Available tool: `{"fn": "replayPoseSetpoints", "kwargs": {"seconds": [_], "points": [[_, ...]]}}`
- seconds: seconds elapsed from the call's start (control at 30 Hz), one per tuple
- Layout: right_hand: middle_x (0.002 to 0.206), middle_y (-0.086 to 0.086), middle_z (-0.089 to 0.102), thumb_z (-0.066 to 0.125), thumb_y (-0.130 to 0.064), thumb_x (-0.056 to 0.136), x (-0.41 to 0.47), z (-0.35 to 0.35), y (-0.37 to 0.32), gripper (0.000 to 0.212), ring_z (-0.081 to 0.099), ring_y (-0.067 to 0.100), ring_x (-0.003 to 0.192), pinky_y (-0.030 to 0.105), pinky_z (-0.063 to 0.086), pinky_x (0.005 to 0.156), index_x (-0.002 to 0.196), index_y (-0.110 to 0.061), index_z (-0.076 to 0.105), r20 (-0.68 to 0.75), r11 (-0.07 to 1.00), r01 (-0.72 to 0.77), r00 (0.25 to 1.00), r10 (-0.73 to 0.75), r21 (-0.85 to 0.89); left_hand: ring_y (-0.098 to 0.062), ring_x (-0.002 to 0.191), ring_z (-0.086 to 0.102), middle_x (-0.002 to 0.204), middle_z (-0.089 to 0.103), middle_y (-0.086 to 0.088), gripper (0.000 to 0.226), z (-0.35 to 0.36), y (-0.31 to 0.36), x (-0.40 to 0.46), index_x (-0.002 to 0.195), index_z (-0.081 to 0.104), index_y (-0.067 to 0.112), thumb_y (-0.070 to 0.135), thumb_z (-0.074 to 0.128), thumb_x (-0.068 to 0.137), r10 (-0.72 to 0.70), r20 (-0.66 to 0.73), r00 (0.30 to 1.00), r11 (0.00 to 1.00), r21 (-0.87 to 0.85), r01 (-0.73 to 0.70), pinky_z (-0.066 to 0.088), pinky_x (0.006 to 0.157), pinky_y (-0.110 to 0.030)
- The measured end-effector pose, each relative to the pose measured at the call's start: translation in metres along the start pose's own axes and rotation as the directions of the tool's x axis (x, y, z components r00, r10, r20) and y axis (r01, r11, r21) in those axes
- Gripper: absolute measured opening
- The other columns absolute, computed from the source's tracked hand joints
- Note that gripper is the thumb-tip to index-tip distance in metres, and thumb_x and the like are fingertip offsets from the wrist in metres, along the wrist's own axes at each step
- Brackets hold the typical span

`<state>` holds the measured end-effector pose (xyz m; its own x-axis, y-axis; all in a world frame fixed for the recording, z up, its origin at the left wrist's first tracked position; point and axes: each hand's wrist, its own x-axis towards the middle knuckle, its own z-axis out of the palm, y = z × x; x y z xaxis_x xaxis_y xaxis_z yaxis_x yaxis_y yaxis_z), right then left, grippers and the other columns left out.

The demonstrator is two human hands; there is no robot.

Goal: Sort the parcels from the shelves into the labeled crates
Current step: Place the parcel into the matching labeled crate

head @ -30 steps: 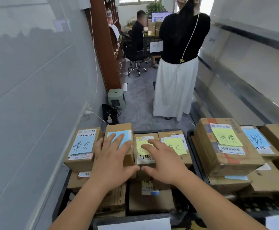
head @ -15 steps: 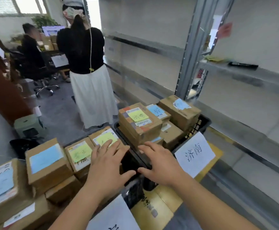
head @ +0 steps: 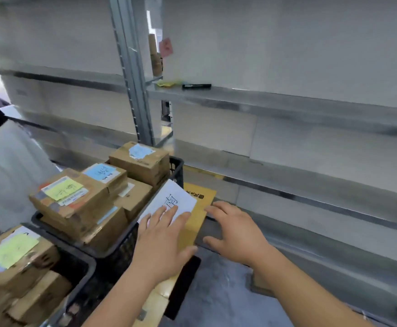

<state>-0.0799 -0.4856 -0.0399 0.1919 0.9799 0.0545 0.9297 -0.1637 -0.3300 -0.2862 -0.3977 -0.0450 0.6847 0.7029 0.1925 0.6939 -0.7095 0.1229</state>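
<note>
A: Where are the parcels sitting right now?

B: Already boxed up. Parcels point(head: 74, 199) are stacking above the rim of the black crate point(head: 178, 171) at about 9 o'clock from the hands; more are filling a second crate point(head: 87, 263) at 8 o'clock. Sticky notes, yellow and blue, are facing up on the lids, I'd guess so the destination reads at a glance

A: Crate label?

B: White label sheet point(head: 172, 200) is hanging on the near wall of the first crate, handwritten character facing the picker. Looks like it's there to match against the parcel notes

A: Hands?

B: Left hand point(head: 163, 241) is hovering flat, fingers straight and spread, fingertips overlapping the lower edge of the label sheet; holding nothing, and I can't tell if it's touching. Right hand point(head: 236, 234) is at 3 o'clock of it, also released, fingers loosely spread, empty, over the gap beside the low shelf point(head: 310, 227)

A: Anything on the shelves to pick?

B: Not seeing parcels on them. Shelf point(head: 287, 100) at 12 o'clock is carrying only a black marker point(head: 196, 86) and some yellow notes point(head: 166, 83), probably the labelling kit. A yellow flattened carton point(head: 199, 208) is lying under the crate

A: Anyone else?

B: A person point(head: 6, 166) in a white skirt is standing at 10 o'clock, well apart
</note>
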Motion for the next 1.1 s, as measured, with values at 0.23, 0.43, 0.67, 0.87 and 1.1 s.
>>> {"fn": "replayPoseSetpoints", "kwargs": {"seconds": [0.23,0.43,0.67,0.87,1.1], "points": [[0.163,-0.006,0.032,0.06,-0.065,0.088,-0.071,-0.049,0.147,0.079,0.035,0.018,0.147,0.039,0.031,0.119,0.157,-0.04,0.029,-0.06,0.98,-0.198,0.978,0.198,-0.005,-0.02,0.152,0.014,0.165,0.023,0.008,0.084,0.038,0.15,0.071,0.154,0.022,0.046,0.079,0.045,0.08,0.193,0.037,0.981,0.98,-0.049,-0.191,0.012,0.123,-0.045],[0.163,-0.006,0.031,0.06,-0.063,0.089,-0.136,-0.089,0.277,0.077,0.033,0.018,0.148,0.04,0.031,0.118,0.156,-0.039,0.029,-0.103,0.939,-0.343,0.934,0.342,0.004,-0.019,0.154,0.012,0.167,0.021,0.005,0.084,0.075,0.292,0.126,0.155,0.021,0.044,0.078,0.047,0.083,0.337,0.057,0.94,0.94,-0.072,-0.332,0.005,0.124,-0.044],[0.165,-0.006,0.028,0.061,-0.063,0.09,-0.195,-0.12,0.389,0.077,0.03,0.018,0.15,0.04,0.029,0.12,0.156,-0.04,0.028,-0.148,0.868,-0.494,0.856,0.496,0.054,-0.02,0.153,0.016,0.166,0.024,0.005,0.085,0.11,0.418,0.172,0.154,0.021,0.045,0.079,0.047,0.08,0.474,0.095,0.875,0.878,-0.116,-0.463,0.011,0.123,-0.041],[0.166,-0.005,0.026,0.06,-0.063,0.09,-0.223,-0.14,0.463,0.079,0.03,0.021,0.15,0.041,0.029,0.119,0.158,-0.04,0.026,-0.144,0.799,-0.599,0.787,0.601,0.058,-0.021,0.152,0.018,0.166,0.023,0.004,0.087,0.139,0.501,0.216,0.155,0.021,0.044,0.077,0.05,0.08,0.563,0.143,0.814,0.824,-0.174,-0.54,0.01,0.124,-0.041],[0.17,-0.004,0.018,0.061,-0.064,0.09,-0.237,-0.173,0.555,0.084,0.024,0.021,0.153,0.045,0.024,0.122,0.16,-0.041,0.02,-0.164,0.693,-0.718,0.678,0.717,0.061,-0.024,0.153,0.016,0.167,0.019,0.001,0.091,0.179,0.605,0.289,0.156,0.015,0.045,0.079,0.046,0.079,0.676,0.164,0.718,0.735,-0.221,-0.641,0.008,0.123,-0.044]]}}
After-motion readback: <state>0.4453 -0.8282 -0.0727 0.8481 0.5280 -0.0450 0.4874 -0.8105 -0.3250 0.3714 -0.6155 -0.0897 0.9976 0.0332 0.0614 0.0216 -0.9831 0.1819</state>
